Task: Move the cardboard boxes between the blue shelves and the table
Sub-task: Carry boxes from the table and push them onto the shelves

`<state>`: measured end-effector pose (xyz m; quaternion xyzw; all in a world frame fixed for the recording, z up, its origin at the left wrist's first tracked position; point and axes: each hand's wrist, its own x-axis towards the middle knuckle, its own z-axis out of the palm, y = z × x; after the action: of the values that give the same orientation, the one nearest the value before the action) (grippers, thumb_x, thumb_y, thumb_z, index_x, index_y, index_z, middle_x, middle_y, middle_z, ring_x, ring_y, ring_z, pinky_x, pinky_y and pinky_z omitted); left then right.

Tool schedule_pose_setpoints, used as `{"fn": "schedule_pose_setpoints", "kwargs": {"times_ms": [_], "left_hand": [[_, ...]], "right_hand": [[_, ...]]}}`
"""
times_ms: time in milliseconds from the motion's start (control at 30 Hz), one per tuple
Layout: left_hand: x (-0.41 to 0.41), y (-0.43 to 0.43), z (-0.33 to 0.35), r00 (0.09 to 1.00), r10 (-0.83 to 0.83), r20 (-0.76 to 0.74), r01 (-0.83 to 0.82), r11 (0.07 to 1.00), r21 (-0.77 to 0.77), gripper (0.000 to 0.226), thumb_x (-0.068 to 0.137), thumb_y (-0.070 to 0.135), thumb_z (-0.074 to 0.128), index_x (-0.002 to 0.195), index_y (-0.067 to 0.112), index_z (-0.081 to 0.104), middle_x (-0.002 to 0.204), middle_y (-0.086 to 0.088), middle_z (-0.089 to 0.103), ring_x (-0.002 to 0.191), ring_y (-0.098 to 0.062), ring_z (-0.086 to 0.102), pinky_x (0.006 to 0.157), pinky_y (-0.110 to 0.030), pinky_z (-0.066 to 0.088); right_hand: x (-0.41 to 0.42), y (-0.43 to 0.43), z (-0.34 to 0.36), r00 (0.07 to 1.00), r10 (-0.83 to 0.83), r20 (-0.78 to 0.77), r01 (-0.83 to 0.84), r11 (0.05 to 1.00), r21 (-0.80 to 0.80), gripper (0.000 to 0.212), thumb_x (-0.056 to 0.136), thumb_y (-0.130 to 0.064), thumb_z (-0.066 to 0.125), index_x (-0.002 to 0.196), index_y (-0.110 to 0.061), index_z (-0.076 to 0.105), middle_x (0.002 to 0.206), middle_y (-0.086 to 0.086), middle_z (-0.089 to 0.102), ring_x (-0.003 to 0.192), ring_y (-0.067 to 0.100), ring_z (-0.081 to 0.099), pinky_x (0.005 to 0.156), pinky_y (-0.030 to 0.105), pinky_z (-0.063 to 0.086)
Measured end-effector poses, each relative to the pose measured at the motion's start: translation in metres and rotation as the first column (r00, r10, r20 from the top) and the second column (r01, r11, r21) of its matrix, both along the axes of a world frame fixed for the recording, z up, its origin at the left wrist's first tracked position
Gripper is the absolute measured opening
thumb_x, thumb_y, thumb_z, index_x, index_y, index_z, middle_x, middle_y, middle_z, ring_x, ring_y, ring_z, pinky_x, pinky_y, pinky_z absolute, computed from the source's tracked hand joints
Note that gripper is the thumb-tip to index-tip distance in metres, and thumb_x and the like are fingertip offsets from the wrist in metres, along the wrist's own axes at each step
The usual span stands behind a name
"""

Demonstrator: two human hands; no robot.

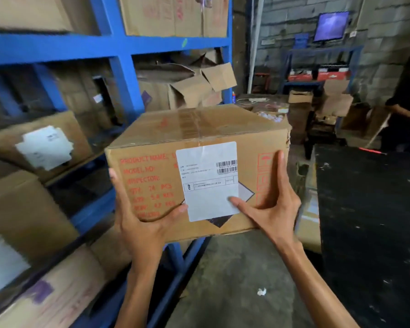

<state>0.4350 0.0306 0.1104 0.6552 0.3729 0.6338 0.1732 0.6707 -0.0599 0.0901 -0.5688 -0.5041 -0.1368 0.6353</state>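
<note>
We hold the cardboard box (199, 166) in the air at centre view; the blue shelves (125, 74) stand at 10 o'clock, the black table (365, 209) at 4 o'clock; our left hand (140, 223) clasps its 7 o'clock corner, thumb spread over the front; our right hand (272, 204) clasps the 5 o'clock corner, thumb pressing the white label (208, 181), forefinger straight up the edge.

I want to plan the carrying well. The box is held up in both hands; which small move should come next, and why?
Probably swing the cardboard box rightward and lower it toward the black table. The left hand and right hand hold it in the air beside the blue shelves, and the table's near part looks bare.
</note>
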Motion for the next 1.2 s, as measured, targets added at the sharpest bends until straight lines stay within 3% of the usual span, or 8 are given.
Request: {"fn": "schedule_pose_setpoints", "kwargs": {"times_ms": [100, 233, 333, 567, 767, 967, 1133, 1200], "left_hand": [[-0.033, -0.010, -0.001, 0.994, 0.108, 0.014, -0.109, 0.994, 0.020, 0.138, 0.044, 0.077, 0.081, 0.157, 0.054, 0.005, 0.150, 0.041, 0.031, 0.134, 0.014, 0.040, 0.106, -0.002, 0.030], [-0.063, -0.020, -0.006, 0.975, 0.215, 0.054, -0.217, 0.976, 0.024, 0.136, 0.046, 0.085, 0.076, 0.158, 0.053, 0.007, 0.159, 0.016, 0.042, 0.142, -0.008, 0.046, 0.112, -0.015, 0.035], [-0.072, -0.022, -0.010, 0.951, 0.306, 0.041, -0.308, 0.950, 0.047, 0.134, 0.050, 0.084, 0.076, 0.160, 0.048, 0.008, 0.155, 0.033, 0.035, 0.138, -0.003, 0.048, 0.110, -0.008, 0.033], [-0.061, -0.009, -0.017, 0.894, 0.447, 0.038, -0.448, 0.894, 0.029, 0.136, 0.049, 0.078, 0.078, 0.162, 0.042, 0.011, 0.151, 0.047, 0.028, 0.133, 0.022, 0.036, 0.105, 0.004, 0.024], [-0.027, 0.019, -0.025, 0.810, 0.583, 0.060, -0.585, 0.811, 0.023, 0.130, 0.056, 0.084, 0.074, 0.162, 0.040, 0.013, 0.159, 0.029, 0.034, 0.139, -0.004, 0.048, 0.108, -0.002, 0.031], [-0.016, 0.057, -0.033, 0.709, 0.706, 0.002, -0.705, 0.708, 0.030, 0.135, 0.055, 0.074, 0.083, 0.162, 0.041, 0.008, 0.162, 0.033, 0.020, 0.147, 0.011, 0.026, 0.114, -0.004, 0.023], [-0.023, 0.104, -0.032, 0.590, 0.803, -0.080, -0.793, 0.596, 0.129, 0.131, 0.063, 0.073, 0.074, 0.163, 0.035, -0.001, 0.172, 0.006, 0.006, 0.160, -0.024, -0.001, 0.127, -0.036, 0.014], [-0.029, 0.124, -0.030, 0.545, 0.832, -0.105, -0.820, 0.555, 0.142, 0.132, 0.064, 0.075, 0.072, 0.164, 0.031, -0.003, 0.173, -0.005, 0.001, 0.158, -0.031, -0.012, 0.124, -0.056, 0.017]], "right_hand": [[-0.025, 0.015, 0.002, 0.996, 0.090, -0.006, -0.090, 0.996, 0.001, 0.121, 0.066, -0.072, 0.082, 0.162, -0.044, 0.014, 0.150, 0.008, 0.056, 0.135, 0.005, 0.055, 0.112, 0.019, 0.042], [-0.049, 0.033, 0.004, 0.979, 0.204, -0.005, -0.204, 0.979, -0.013, 0.126, 0.060, -0.066, 0.084, 0.161, -0.050, 0.012, 0.146, 0.009, 0.060, 0.128, -0.006, 0.055, 0.108, 0.009, 0.038], [-0.056, 0.053, 0.004, 0.959, 0.282, 0.002, -0.282, 0.959, -0.027, 0.125, 0.059, -0.064, 0.083, 0.162, -0.042, 0.015, 0.146, 0.012, 0.059, 0.129, -0.002, 0.055, 0.108, 0.008, 0.039], [-0.044, 0.118, -0.005, 0.904, 0.428, 0.001, -0.428, 0.904, -0.002, 0.128, 0.060, -0.066, 0.083, 0.164, -0.030, 0.020, 0.146, -0.038, 0.044, 0.129, -0.016, 0.049, 0.105, 0.007, 0.039], [-0.025, 0.186, -0.004, 0.816, 0.578, -0.017, -0.578, 0.816, -0.001, 0.124, 0.062, -0.064, 0.083, 0.163, -0.040, 0.016, 0.160, -0.022, 0.039, 0.142, -0.010, 0.041, 0.111, 0.008, 0.036], [-0.024, 0.257, -0.016, 0.738, 0.672, -0.059, -0.673, 0.739, -0.006, 0.123, 0.060, -0.082, 0.077, 0.161, -0.047, 0.017, 0.151, -0.010, 0.052, 0.130, -0.015, 0.049, 0.105, 0.009, 0.042], [-0.040, 0.316, -0.022, 0.726, 0.687, -0.034, -0.686, 0.727, 0.036, 0.118, 0.064, -0.082, 0.074, 0.161, -0.049, 0.014, 0.149, -0.038, 0.040, 0.125, -0.005, 0.051, 0.103, 0.020, 0.048], [-0.048, 0.339, -0.023, 0.718, 0.696, -0.015, -0.694, 0.717, 0.063, 0.116, 0.069, -0.084, 0.070, 0.163, -0.043, 0.016, 0.154, -0.024, 0.041, 0.130, -0.006, 0.047, 0.103, 0.027, 0.049]]}}
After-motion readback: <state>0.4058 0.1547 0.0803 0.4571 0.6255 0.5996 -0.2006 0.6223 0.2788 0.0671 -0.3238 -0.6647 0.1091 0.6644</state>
